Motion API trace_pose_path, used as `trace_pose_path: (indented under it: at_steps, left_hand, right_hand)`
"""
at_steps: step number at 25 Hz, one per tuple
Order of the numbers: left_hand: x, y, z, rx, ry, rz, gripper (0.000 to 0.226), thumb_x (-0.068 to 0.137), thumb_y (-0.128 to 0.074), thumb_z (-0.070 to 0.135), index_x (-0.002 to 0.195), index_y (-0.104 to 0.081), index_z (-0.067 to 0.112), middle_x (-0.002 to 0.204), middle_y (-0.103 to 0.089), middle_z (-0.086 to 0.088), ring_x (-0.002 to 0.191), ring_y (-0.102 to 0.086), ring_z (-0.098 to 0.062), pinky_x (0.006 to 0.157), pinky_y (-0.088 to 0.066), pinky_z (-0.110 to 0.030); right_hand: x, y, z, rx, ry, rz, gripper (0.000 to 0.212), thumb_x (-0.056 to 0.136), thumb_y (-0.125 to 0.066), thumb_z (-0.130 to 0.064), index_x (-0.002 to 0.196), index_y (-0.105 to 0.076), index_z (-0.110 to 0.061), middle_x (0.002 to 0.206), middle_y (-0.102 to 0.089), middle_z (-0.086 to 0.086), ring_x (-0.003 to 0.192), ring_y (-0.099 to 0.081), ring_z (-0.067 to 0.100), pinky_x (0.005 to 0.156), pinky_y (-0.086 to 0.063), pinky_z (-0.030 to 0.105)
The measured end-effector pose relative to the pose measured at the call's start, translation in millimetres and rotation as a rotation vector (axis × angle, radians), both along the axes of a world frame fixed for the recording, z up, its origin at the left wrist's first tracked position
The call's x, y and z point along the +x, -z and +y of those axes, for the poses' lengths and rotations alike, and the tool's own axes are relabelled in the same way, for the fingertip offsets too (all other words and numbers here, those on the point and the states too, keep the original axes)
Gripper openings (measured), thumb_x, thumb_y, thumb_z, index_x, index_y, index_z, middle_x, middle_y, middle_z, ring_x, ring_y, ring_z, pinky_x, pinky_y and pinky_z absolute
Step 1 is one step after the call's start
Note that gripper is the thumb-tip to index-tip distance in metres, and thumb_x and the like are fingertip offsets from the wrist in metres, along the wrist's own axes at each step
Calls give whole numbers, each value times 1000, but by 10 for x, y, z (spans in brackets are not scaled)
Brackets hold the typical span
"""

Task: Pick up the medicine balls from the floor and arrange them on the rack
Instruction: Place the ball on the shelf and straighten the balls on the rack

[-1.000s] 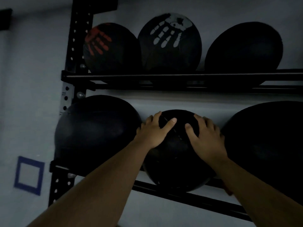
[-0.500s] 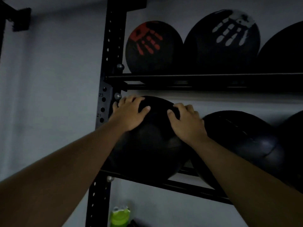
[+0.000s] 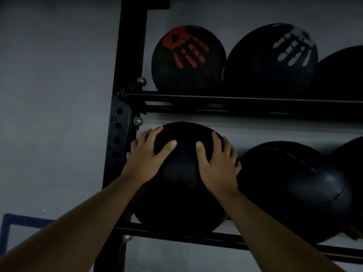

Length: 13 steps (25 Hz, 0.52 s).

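Observation:
A black medicine ball [image 3: 180, 185] sits at the left end of the rack's lower shelf [image 3: 176, 235], beside the black upright post [image 3: 125, 114]. My left hand [image 3: 146, 158] rests on its upper left with fingers spread. My right hand [image 3: 218, 163] lies flat on its upper right, fingers straight. A second black ball [image 3: 298, 189] sits right beside it on the same shelf. On the upper shelf [image 3: 235, 101] stand a ball with a red handprint [image 3: 188, 57], a ball with a white handprint [image 3: 273, 57] and a plain dark ball [image 3: 341, 73].
A grey wall lies behind the rack. A blue tape square [image 3: 11, 230] marks the wall at lower left. Another dark ball [image 3: 353, 163] shows at the right edge of the lower shelf. Bolts [image 3: 138, 121] stick out of the post near my left hand.
Both hands moved from the middle ball of the lower shelf to the left-end ball one second ago. Since half a second ago they stay on it; only the view has shifted slightly.

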State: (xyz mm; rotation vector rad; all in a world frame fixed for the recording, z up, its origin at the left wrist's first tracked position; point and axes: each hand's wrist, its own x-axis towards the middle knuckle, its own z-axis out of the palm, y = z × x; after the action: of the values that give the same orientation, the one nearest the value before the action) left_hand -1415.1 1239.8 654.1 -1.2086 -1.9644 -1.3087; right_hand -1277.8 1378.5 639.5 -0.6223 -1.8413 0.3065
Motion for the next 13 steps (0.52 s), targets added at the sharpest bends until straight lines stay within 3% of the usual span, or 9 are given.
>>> trace_pose_path:
  at_steps: [13]
  left_hand:
    - [43,13,82,54,-51,-55,75,88,-33,86,154,-29,51,168,-29,9,155,-22,-32,120,-21,-64]
  right_hand:
    - [49,-88,34,33,-23,-25,78,88,-17,-76,157,-22,-40,168,-24,-1,155,-18,29,121,-15,64]
